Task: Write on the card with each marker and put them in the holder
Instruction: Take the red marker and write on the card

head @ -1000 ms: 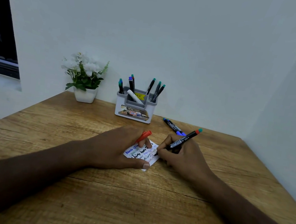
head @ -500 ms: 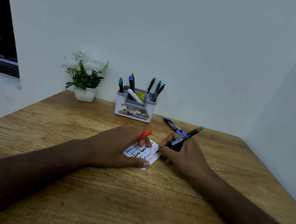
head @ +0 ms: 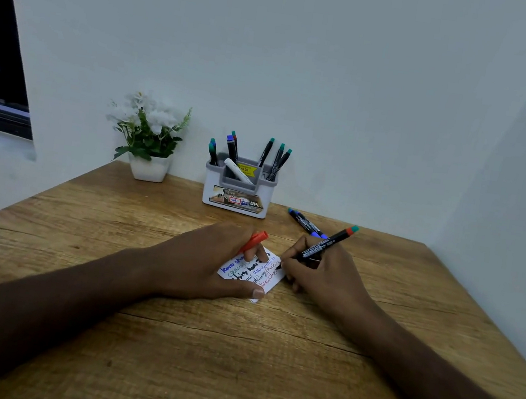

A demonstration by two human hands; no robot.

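Now right hand [head: 322, 274] presses marker [head: 326, 245] tip onto card [head: 263, 274].

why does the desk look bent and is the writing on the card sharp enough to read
Head view: the wide-angle lens bows the table edges and walls; light is dim and even, no glare; the card shows coloured handwriting too small and soft to read, partly covered by the left hand.

White card [head: 253, 273] lies flat on the desk, covered with blue, green, black and red lines. My marker [head: 322, 247] tilts, tip on its right edge. Grey-white holder [head: 238, 192] stands behind, holding several markers. Two markers [head: 306, 223] lie just right of it.
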